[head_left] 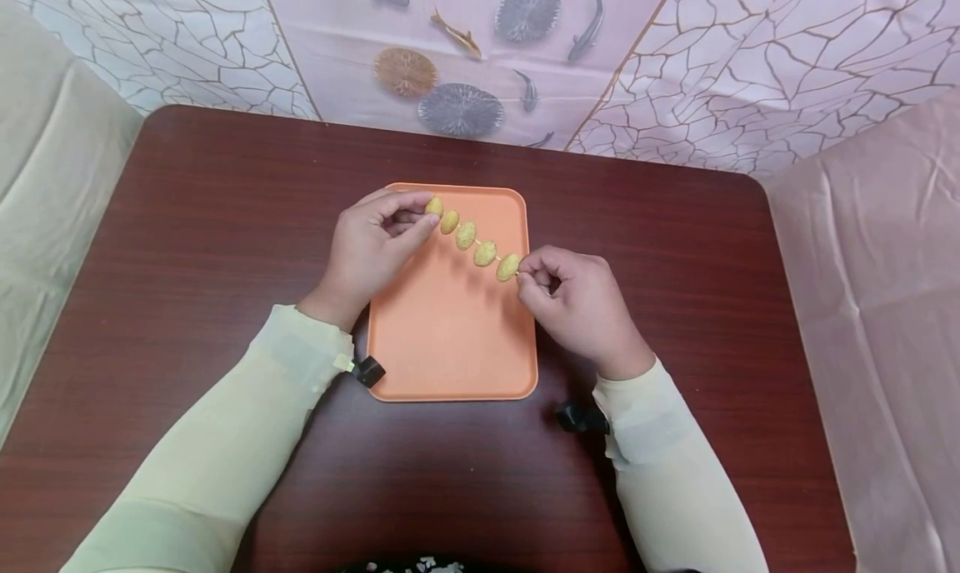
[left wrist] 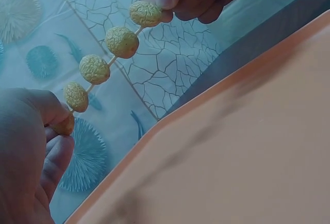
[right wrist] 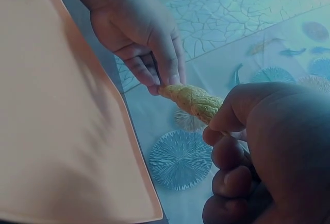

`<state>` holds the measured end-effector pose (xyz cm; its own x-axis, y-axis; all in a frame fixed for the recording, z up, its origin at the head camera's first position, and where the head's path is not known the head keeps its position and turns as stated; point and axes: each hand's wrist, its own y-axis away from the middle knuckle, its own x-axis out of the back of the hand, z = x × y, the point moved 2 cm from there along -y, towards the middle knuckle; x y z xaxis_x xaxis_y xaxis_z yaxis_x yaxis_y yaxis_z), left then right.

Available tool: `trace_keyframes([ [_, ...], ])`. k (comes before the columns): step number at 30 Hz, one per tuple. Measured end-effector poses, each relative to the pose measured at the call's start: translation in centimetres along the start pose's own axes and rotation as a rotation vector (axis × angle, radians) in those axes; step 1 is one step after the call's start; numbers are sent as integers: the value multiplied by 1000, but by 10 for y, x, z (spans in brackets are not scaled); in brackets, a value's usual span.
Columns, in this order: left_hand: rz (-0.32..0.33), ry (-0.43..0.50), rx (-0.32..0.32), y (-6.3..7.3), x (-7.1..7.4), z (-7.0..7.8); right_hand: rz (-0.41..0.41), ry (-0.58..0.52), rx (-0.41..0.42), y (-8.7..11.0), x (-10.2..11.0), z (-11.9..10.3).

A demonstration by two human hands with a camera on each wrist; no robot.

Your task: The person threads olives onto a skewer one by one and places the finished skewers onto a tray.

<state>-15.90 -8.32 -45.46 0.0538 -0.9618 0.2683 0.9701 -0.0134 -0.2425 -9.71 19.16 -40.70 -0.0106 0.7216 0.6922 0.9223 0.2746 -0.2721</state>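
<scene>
A thin skewer carries several wrinkled yellow oval balls (head_left: pixel 466 236), spaced along it with bits of pale stick (left wrist: pixel 113 60) showing between them. Both hands hold it raised above the orange tray (head_left: pixel 450 340), whose surface bears its shadow. My left hand (head_left: pixel 371 244) pinches the ball at the far left end between thumb and fingers. At the other end, my right hand (head_left: pixel 581 302) grips the stick just beyond the last ball, fingers curled. Seen end-on in the right wrist view, the balls (right wrist: pixel 193 100) overlap one another. Most of the stick's gripped end is hidden by the right fingers.
The tray lies flat on a dark red-brown wooden table (head_left: pixel 675 306). A patterned cloth (head_left: pixel 480 57) with fish and round motifs hangs behind the far table edge. Pale cloths (head_left: pixel 885 306) cover both sides. Small black wrist cameras (head_left: pixel 368 371) sit on the sleeves.
</scene>
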Motion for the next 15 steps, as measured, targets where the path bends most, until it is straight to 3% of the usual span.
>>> trace_keyframes([
  [8, -20, -34, -34, -1, 2, -1, -32, 12, -45, 1, -2, 2],
  [15, -62, -52, -38, -1, 2, -8, -196, 58, -159, 7, -10, 8],
])
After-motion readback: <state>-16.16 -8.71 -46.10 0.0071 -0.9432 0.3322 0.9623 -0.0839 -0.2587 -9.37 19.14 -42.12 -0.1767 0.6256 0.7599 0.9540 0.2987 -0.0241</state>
